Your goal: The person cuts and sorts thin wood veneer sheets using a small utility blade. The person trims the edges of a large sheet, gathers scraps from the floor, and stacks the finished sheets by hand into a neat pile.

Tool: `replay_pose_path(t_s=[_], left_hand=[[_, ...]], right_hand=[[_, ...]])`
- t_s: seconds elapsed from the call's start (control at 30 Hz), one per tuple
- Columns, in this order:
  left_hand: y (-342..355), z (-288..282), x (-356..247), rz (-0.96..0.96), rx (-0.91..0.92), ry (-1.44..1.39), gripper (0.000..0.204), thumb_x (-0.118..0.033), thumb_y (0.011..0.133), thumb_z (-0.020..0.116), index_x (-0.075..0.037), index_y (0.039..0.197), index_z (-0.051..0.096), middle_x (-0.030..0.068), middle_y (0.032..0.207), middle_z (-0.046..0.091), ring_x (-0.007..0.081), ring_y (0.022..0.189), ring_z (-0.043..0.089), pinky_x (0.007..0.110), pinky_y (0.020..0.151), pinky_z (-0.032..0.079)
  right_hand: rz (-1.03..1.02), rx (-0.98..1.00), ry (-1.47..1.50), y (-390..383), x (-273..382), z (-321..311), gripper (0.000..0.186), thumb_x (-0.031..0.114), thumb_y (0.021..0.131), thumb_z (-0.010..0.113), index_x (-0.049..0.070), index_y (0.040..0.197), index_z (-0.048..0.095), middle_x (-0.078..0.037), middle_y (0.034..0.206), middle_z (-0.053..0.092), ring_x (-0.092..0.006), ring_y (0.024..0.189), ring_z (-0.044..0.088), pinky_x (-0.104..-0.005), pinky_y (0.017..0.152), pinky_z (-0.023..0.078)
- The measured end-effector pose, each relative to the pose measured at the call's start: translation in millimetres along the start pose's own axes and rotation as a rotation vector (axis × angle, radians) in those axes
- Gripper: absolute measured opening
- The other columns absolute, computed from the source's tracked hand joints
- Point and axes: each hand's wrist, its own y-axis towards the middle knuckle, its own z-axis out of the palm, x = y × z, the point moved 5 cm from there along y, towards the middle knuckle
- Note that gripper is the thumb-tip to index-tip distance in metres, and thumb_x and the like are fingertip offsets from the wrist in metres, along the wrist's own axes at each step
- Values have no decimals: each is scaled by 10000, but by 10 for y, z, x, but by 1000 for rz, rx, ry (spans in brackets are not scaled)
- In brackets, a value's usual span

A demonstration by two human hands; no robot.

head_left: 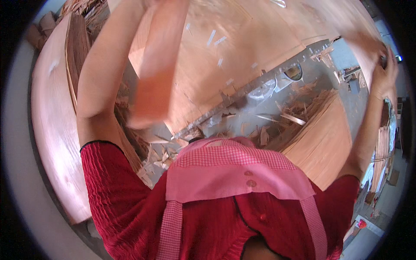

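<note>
My left arm reaches up to the top edge, where my left hand (149,2) is mostly cut off. A reddish-brown strip of wood veneer (158,73), smeared by motion, hangs down from that hand over a large sheet. This pale wood veneer sheet (242,47) lies flat, with several short whitish tape pieces stuck on it. Far to the right, my right hand (385,78) is closed with curled fingers around a small dark object (383,60) I cannot make out. A blurred brown veneer piece (364,41) lies beside its fingers.
A straight table edge (260,84) runs diagonally below the sheet. Stacked veneer (323,134) stands at the right front, with torn scraps (303,104) beside it. On the left, a tall pale veneer stack (54,117) curves along the rim. Splinters (160,156) lie near my apron.
</note>
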Motion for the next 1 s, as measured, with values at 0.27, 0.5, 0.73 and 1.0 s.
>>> replay_pose_path(t_s=[0.27,0.5,0.73,1.0], left_hand=[[-974,619,1840,-661,-523,-1244,188,-212,853,522,-39,824,588,63,664,572,190,561,512,308,495,413],[-1720,1558,2663,-689,-630,-907,310,-210,846,545,20,1053,566,63,778,597,133,579,530,255,497,426],[-1385,1858,2501,-426,-108,-706,717,-257,596,755,13,1172,424,113,769,587,186,641,567,294,531,466],[-1361,1727,2791,-417,-55,43,551,-275,662,649,-152,1173,483,203,923,607,334,863,583,391,743,455]], right_hand=[[1277,1315,1695,-1555,3176,893,381,343,734,667,24,911,557,-37,765,566,-94,417,464,-215,361,333],[1165,1420,1464,-2283,4285,994,297,266,689,693,28,775,538,-67,628,547,-157,519,520,-288,453,377],[728,1335,777,-2129,4337,1252,299,192,695,581,48,957,565,-190,860,605,-347,835,575,-421,731,453],[684,1451,558,-1847,4595,1402,319,217,691,642,64,959,561,-152,936,595,-316,897,558,-407,746,445]])
